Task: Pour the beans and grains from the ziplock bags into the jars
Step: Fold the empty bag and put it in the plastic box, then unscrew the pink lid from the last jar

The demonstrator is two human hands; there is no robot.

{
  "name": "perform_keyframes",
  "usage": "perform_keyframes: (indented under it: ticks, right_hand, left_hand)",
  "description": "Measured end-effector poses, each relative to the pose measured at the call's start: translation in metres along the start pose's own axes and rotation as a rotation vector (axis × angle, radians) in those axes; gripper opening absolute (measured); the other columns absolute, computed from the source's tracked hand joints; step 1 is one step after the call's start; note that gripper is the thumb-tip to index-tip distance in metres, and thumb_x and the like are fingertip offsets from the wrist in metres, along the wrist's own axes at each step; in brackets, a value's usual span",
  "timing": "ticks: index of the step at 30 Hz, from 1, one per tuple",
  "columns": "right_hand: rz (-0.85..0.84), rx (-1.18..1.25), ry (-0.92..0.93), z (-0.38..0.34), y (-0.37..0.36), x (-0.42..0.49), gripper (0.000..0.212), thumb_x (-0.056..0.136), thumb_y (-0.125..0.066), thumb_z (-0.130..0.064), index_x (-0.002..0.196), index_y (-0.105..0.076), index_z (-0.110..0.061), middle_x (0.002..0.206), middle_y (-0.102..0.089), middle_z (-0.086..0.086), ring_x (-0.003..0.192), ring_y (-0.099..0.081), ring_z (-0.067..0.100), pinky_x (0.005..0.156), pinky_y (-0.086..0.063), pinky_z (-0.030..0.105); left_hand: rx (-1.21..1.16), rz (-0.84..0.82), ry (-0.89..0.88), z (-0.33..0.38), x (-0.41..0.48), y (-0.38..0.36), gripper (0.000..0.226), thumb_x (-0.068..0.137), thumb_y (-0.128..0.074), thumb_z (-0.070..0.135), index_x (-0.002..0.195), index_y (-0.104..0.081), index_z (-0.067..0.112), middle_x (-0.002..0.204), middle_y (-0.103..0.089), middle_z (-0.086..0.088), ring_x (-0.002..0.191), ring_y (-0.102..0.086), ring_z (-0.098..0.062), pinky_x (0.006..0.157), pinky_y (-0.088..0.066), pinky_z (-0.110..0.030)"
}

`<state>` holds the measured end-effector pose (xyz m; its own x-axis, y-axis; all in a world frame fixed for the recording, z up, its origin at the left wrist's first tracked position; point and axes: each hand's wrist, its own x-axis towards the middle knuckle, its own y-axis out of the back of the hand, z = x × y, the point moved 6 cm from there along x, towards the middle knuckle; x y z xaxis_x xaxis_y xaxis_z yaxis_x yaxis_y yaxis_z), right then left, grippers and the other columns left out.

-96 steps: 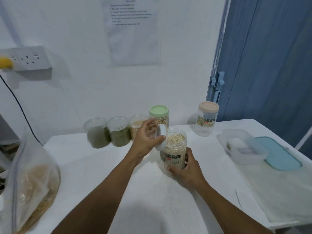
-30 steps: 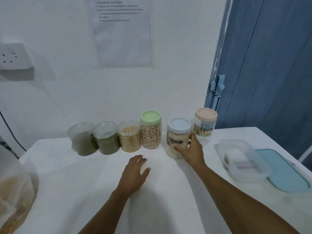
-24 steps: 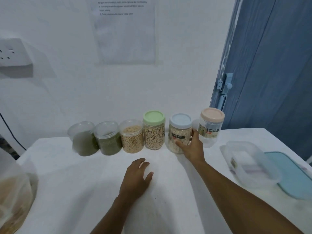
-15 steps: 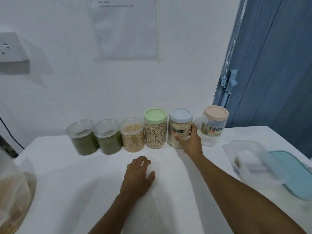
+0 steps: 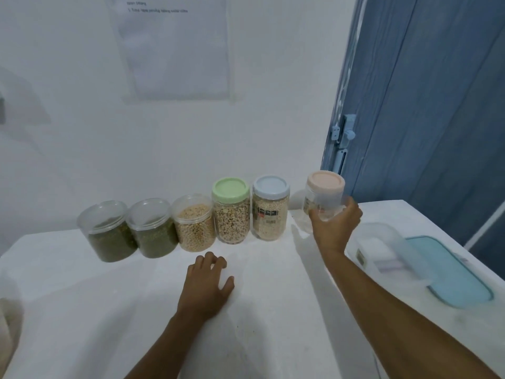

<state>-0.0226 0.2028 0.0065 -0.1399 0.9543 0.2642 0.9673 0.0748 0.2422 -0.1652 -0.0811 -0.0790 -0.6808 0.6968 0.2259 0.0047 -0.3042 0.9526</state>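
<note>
White table (image 5: 273, 337): your right hand (image 5: 334, 228) wraps the upright peach-lidded clear plastic jar (image 5: 323, 195), rightmost in line; left hand (image 5: 206, 291) rests flat, holding nothing.

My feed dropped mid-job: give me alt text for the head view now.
The right hand grips a clear, apparently empty pink-lidded jar, just right of five filled jars lined up on a white table. The left hand rests on the table, holding nothing.
</note>
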Motion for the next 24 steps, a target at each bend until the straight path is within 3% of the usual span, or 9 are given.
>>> perform_keyframes:
  ticks: [3, 6, 10, 14, 18, 20, 24]
  right_hand:
    - [-0.103, 0.002, 0.016, -0.007, -0.004, 0.030, 0.111, 0.068, -0.091, -0.025, 0.154, -0.020, -0.016, 0.158, -0.029, 0.007, 0.146, -0.026, 0.028, 0.117, -0.029, 0.046]
    - [-0.266, 0.017, -0.074, -0.003, -0.014, 0.048, 0.114, 0.074, -0.087, -0.024, 0.157, -0.009, -0.019, 0.159, -0.029, 0.009, 0.145, -0.031, 0.034, 0.117, -0.029, 0.051]
    - [-0.329, -0.007, -0.067, 0.001, -0.015, 0.042, 0.094, 0.068, -0.090, -0.030, 0.145, -0.036, -0.016, 0.142, -0.050, 0.008, 0.132, -0.047, 0.032, 0.111, -0.040, 0.048]
    - [-0.339, 0.026, -0.024, 0.002, 0.001, 0.007, 0.094, 0.064, -0.093, -0.032, 0.141, -0.042, -0.017, 0.139, -0.053, 0.004, 0.127, -0.050, 0.025, 0.108, -0.043, 0.044]
    - [-0.395, 0.080, 0.086, 0.001, 0.022, -0.045, 0.094, 0.065, -0.091, -0.027, 0.143, -0.039, -0.018, 0.139, -0.051, 0.002, 0.125, -0.050, 0.021, 0.106, -0.045, 0.043]
    - [-0.484, 0.105, 0.087, -0.001, 0.025, -0.068, 0.094, 0.067, -0.090, -0.026, 0.144, -0.037, -0.021, 0.139, -0.050, -0.001, 0.125, -0.049, 0.017, 0.105, -0.045, 0.039]
    - [-0.622, 0.166, 0.081, -0.010, 0.027, -0.108, 0.092, 0.070, -0.089, -0.025, 0.145, -0.035, -0.024, 0.137, -0.049, -0.007, 0.122, -0.048, 0.011, 0.099, -0.044, 0.029]
  left_hand:
    - [-0.006, 0.018, -0.011, 0.001, -0.002, 0.001, 0.053, 0.084, -0.030, 0.059, 0.114, -0.057, 0.025, 0.115, -0.051, 0.005, 0.106, -0.045, -0.018, 0.092, -0.040, -0.034]
    - [0.008, 0.026, -0.019, 0.003, -0.001, 0.004, 0.055, 0.085, -0.028, 0.059, 0.116, -0.059, 0.025, 0.116, -0.053, 0.005, 0.107, -0.047, -0.017, 0.092, -0.039, -0.033]
    - [0.038, 0.010, -0.008, 0.005, -0.003, 0.005, 0.049, 0.090, -0.036, 0.052, 0.120, -0.060, 0.021, 0.118, -0.056, 0.000, 0.107, -0.052, -0.021, 0.092, -0.043, -0.036]
    - [0.118, -0.004, -0.029, 0.013, -0.005, 0.006, 0.047, 0.088, -0.037, 0.048, 0.105, -0.067, 0.015, 0.103, -0.062, -0.006, 0.087, -0.060, -0.026, 0.069, -0.051, -0.039]
    - [-0.089, -0.026, 0.038, 0.017, -0.009, 0.009, 0.038, 0.093, -0.058, 0.040, 0.121, -0.059, 0.016, 0.129, -0.050, -0.005, 0.117, -0.047, -0.026, 0.090, -0.045, -0.041]
    - [-0.274, -0.036, 0.056, 0.024, -0.012, 0.018, 0.039, 0.093, -0.062, 0.039, 0.125, -0.055, 0.018, 0.133, -0.045, 0.000, 0.122, -0.039, -0.020, 0.094, -0.039, -0.034]
    - [-0.614, 0.086, 0.092, 0.038, -0.020, 0.060, 0.038, 0.097, -0.059, 0.035, 0.131, -0.054, 0.017, 0.136, -0.049, 0.000, 0.127, -0.042, -0.017, 0.097, -0.028, -0.022]
